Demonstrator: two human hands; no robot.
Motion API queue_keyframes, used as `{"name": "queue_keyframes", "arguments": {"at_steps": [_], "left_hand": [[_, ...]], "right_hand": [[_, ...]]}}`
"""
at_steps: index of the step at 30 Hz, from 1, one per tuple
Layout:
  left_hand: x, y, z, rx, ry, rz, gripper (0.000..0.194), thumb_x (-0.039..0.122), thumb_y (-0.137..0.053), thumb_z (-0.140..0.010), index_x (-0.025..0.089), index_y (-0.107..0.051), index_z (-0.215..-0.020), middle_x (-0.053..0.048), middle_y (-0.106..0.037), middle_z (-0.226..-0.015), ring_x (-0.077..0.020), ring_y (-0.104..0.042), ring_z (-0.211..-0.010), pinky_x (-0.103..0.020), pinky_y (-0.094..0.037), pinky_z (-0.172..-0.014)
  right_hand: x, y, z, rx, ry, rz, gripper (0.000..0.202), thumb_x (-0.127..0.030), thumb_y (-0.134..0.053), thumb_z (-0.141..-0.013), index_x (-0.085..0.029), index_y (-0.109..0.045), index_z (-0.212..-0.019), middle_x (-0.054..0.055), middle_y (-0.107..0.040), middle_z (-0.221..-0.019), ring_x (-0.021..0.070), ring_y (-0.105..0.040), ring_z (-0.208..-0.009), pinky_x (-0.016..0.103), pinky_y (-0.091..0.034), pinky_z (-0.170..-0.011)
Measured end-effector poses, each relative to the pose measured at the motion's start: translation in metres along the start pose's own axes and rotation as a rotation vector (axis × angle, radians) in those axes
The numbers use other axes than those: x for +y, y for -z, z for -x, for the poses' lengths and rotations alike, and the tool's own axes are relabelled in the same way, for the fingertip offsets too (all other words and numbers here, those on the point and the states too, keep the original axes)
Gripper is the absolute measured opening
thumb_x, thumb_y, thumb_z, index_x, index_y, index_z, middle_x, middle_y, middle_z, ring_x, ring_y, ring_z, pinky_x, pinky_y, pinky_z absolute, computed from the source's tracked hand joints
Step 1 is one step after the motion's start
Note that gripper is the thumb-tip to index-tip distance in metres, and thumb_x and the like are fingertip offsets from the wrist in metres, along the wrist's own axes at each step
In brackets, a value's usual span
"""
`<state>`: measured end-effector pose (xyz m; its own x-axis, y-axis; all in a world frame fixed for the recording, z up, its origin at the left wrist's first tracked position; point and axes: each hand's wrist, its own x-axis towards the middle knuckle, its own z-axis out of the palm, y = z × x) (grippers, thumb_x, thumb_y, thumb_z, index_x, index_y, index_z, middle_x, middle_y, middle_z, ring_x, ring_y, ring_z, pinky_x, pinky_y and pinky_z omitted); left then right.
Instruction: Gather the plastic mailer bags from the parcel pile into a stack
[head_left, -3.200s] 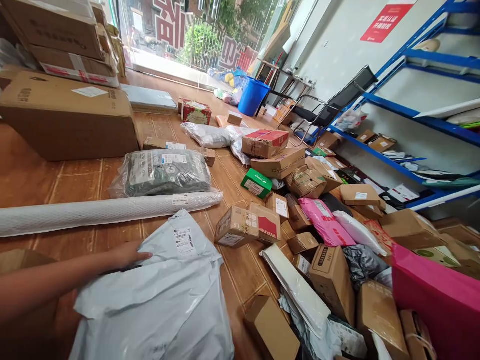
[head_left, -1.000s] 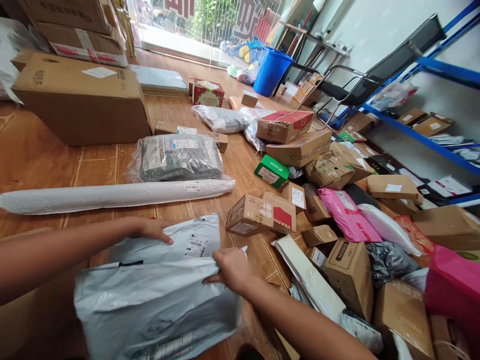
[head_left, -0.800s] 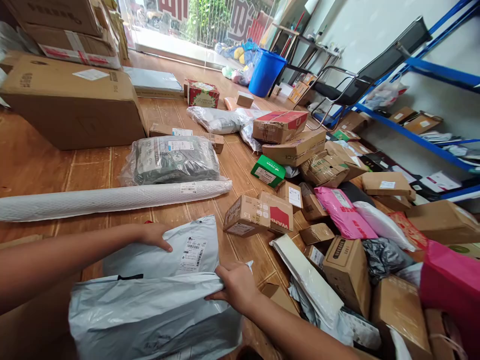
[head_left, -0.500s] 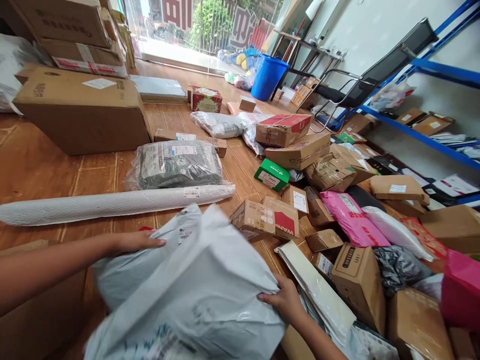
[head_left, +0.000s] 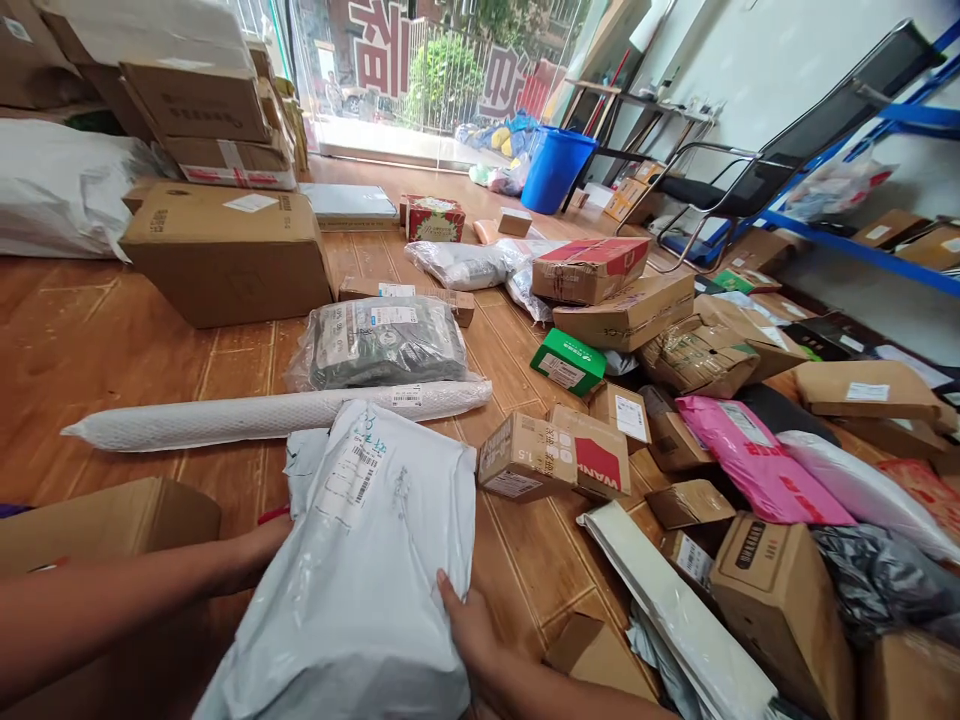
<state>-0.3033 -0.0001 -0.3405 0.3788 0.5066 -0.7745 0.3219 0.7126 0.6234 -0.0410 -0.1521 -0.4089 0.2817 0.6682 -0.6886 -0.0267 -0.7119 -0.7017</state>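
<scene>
A bulky white plastic mailer bag (head_left: 375,580) fills the front middle, its printed label and blue-green handwriting turned up. My right hand (head_left: 469,620) grips its right edge, thumb lying on top and the other fingers underneath. At the left side, my left hand (head_left: 262,555) reaches behind the bag and holds it there; its fingertips are hidden. A grey plastic mailer (head_left: 304,462) peeks out behind the upper left corner. Just beyond lies a long bubble-wrapped roll (head_left: 210,420), with a clear-wrapped dark parcel (head_left: 386,340) behind it.
Cartons and pouches crowd the right, among them a green box (head_left: 568,362), a pink mailer (head_left: 761,460) and a long cream package (head_left: 675,610). One large carton (head_left: 225,250) stands back left, another carton (head_left: 112,520) near left. Farther off are a blue bin (head_left: 556,170) and a chair (head_left: 712,195).
The white mailer has been turned so its label faces up and now covers most of the grey one. Both hands have moved lower, the right one also leftward. The view has shifted left.
</scene>
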Motion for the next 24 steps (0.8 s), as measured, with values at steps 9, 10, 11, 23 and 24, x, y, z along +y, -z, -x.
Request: {"name": "queue_keyframes", "arguments": {"at_steps": [9,10,11,23,24], "left_hand": [[0.006,-0.032,-0.015,0.081,-0.020,0.118,0.098,0.045,-0.081,-0.051,0.019,-0.037,-0.135,-0.014,-0.063,-0.128,-0.0311,-0.062,-0.112,-0.039,-0.051,-0.097],[0.006,-0.037,-0.019,0.124,-0.043,0.058,0.094,0.039,-0.077,-0.052,0.018,-0.038,-0.134,-0.015,-0.061,-0.130,-0.0321,-0.062,-0.111,-0.041,-0.051,-0.096],[0.006,-0.042,-0.021,0.149,-0.056,0.011,0.089,0.035,-0.073,-0.052,0.016,-0.040,-0.132,-0.017,-0.059,-0.131,-0.0330,-0.062,-0.112,-0.042,-0.050,-0.097],[0.006,-0.118,0.044,-0.057,-0.471,-0.335,0.045,0.026,-0.058,-0.059,0.019,-0.062,-0.103,-0.008,-0.071,-0.109,-0.0269,-0.065,-0.096,-0.034,-0.050,-0.088],[0.012,-0.112,0.048,-0.088,-0.486,-0.329,0.044,0.026,-0.059,-0.058,0.019,-0.063,-0.101,-0.006,-0.072,-0.108,-0.0270,-0.065,-0.096,-0.033,-0.050,-0.088]], "right_hand": [[0.007,0.031,-0.020,0.006,0.228,0.215,0.107,-0.085,-0.044,-0.066,0.003,-0.054,-0.125,0.028,-0.058,-0.129,0.0356,-0.054,-0.125,0.043,-0.039,-0.110],[0.011,0.030,-0.017,-0.003,0.232,0.217,0.103,-0.084,-0.044,-0.069,0.001,-0.053,-0.127,0.028,-0.057,-0.131,0.0350,-0.052,-0.127,0.043,-0.038,-0.110],[0.014,0.029,-0.016,-0.007,0.232,0.225,0.101,-0.082,-0.043,-0.070,0.001,-0.053,-0.128,0.027,-0.056,-0.132,0.0345,-0.051,-0.129,0.042,-0.037,-0.111],[0.078,0.054,-0.018,-0.271,0.175,0.129,0.091,-0.081,-0.056,-0.067,-0.013,-0.058,-0.127,0.020,-0.059,-0.132,0.0352,-0.054,-0.124,0.046,-0.042,-0.105],[0.076,0.055,-0.017,-0.341,0.172,0.121,0.091,-0.081,-0.058,-0.066,-0.013,-0.057,-0.127,0.020,-0.059,-0.132,0.0353,-0.054,-0.124,0.046,-0.042,-0.105]]}}
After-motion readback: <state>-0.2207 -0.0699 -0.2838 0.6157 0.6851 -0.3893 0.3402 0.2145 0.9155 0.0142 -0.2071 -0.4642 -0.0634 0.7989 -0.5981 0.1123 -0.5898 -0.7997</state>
